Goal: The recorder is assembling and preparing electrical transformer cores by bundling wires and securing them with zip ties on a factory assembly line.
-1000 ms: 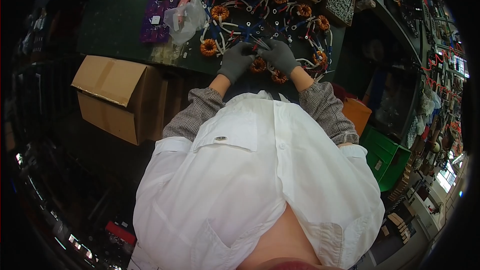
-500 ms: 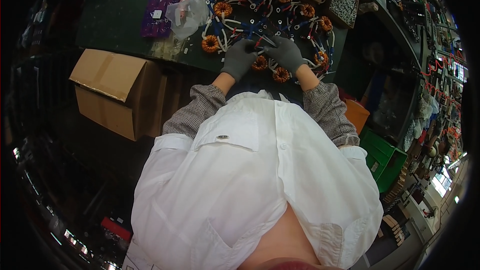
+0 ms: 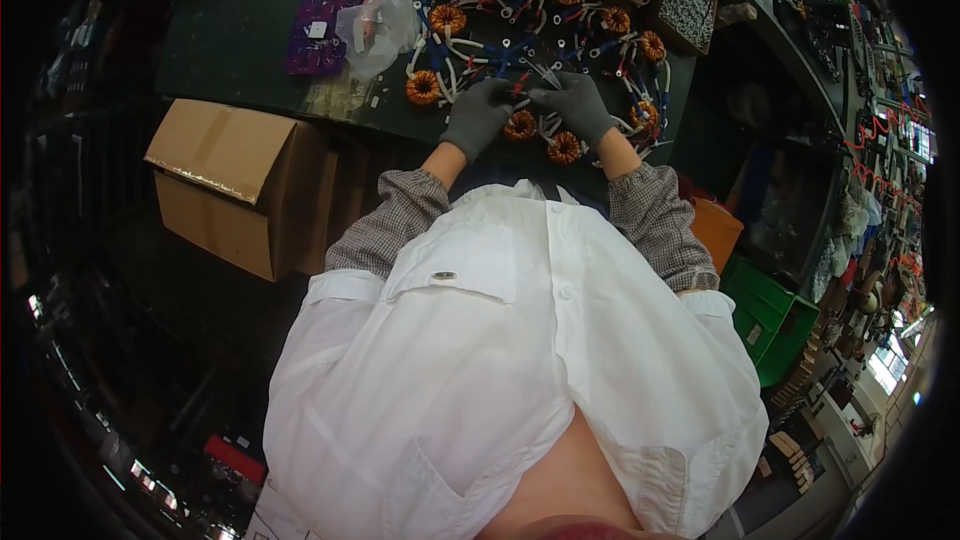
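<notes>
Wire piece with a red section, slim and partly hidden, lying between the fingertips of the left hand and the right hand, over the near part of a dark, smooth tabletop. Left: matt grey glove, fingers curled beside the red section; whether they pinch it cannot be told. Right: matching glove, fingers closed on slim pale prongs, straight and narrow, which fan out beyond the fingertips. Around both, a loose ring of copper-coloured coils, each a doughnut of tight, ribbed winding, among white and blue leads ending in small metal eyelets. Left of these, a crumpled, translucent plastic bag beside flat purple circuit boards bearing white squares. At far right, a tray of small, shiny metal pieces. Farther out, a creased, taped cardboard box, left, and a green plastic crate, right. Nearest the viewer, a white cloth shirt and finely checked sleeves
</notes>
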